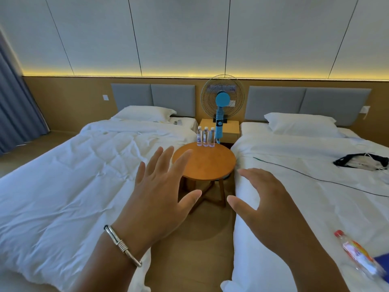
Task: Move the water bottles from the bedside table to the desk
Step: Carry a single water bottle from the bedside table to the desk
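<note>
We held our left hand and right hand out with each grip spread apart, holding nothing. Three water bottles stood together on the round bench's far edge, between two beds, a blue fan just behind.

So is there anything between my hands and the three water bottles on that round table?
Nothing visible blocks them. The three water bottles stand upright at the far edge of the round table, whose near top is bare. Both the left hand and right hand hover open short of it, between the beds.
</note>
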